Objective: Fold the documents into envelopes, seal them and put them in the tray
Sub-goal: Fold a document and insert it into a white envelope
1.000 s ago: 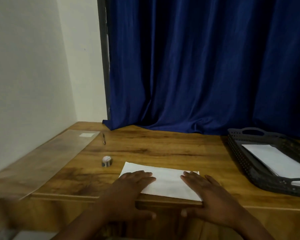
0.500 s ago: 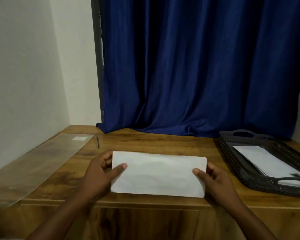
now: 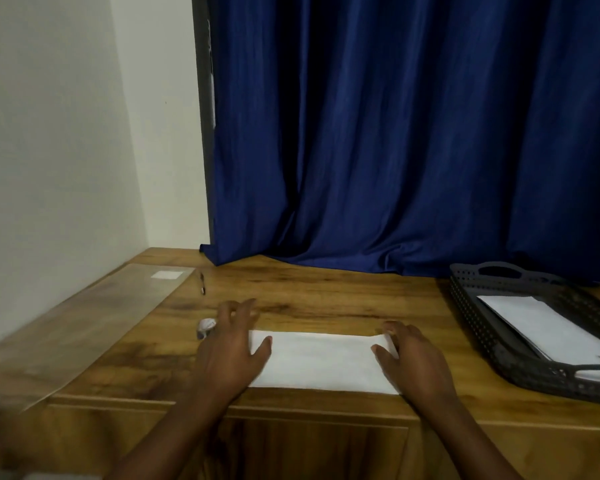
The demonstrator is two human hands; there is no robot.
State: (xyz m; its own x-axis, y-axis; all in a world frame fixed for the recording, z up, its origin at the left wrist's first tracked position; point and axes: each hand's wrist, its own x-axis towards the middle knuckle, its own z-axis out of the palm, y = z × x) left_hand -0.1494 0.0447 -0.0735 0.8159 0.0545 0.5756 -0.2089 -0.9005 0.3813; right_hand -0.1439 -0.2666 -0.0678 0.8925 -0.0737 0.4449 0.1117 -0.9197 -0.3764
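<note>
So we've got a white envelope [image 3: 321, 363] lying flat on the wooden desk [image 3: 326, 299], right at the near edge, long side running left to right. Our left hand [image 3: 229, 355] sits at its left end, fingers spread wide and loose, thumb resting on top of the paper, the rest of the fingers reaching out past the far-left corner over the wood. Not really gripping anything, more like pressing or steadying. Our right hand [image 3: 413, 362] is at the right end, also open, thumb laid on the paper and fingertips curled at the far-right corner. Whether it's pinching that corner or just touching it, we can't tell.

Just left of the left hand there's a small roundish white thing [image 3: 205, 326], partly hidden by the fingers. Further back is a pen [image 3: 202, 284], next to a clear plastic sheet [image 3: 94, 323] lying along the left side. Over on the right is the dark perforated tray [image 3: 471, 306] with white envelopes [image 3: 541, 323] already in it, well apart from the one under our hands. Blue curtain [image 3: 395, 133] hangs behind the desk.
</note>
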